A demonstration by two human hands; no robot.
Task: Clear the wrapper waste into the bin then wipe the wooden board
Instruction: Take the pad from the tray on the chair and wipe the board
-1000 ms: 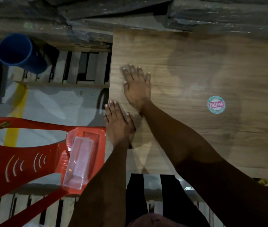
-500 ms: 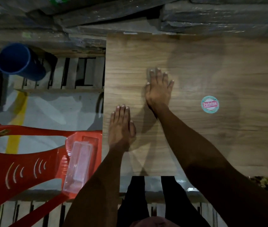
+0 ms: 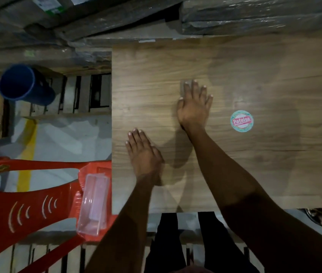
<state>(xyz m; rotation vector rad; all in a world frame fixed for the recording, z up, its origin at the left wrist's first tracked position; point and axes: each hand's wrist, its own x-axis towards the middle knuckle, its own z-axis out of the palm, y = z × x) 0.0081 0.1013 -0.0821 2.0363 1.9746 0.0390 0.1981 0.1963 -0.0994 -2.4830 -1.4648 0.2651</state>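
Wooden board (image 3: 254, 164): lies flat beneath both hands.
Right hand (image 3: 194, 107): pressed palm-down near the board's middle, fingers spread; a small greyish wipe (image 3: 186, 85) peeks from under the fingertips.
Left hand (image 3: 143, 154): flat, fingers together, empty, near the board's left edge.
Round sticker (image 3: 241, 120): right of the right hand.
Blue bin (image 3: 25, 84): off the board, far left.

One head-worn wide-angle camera looks steeply down, close above the wooden board (image 3: 235, 164). No second view is supplied.
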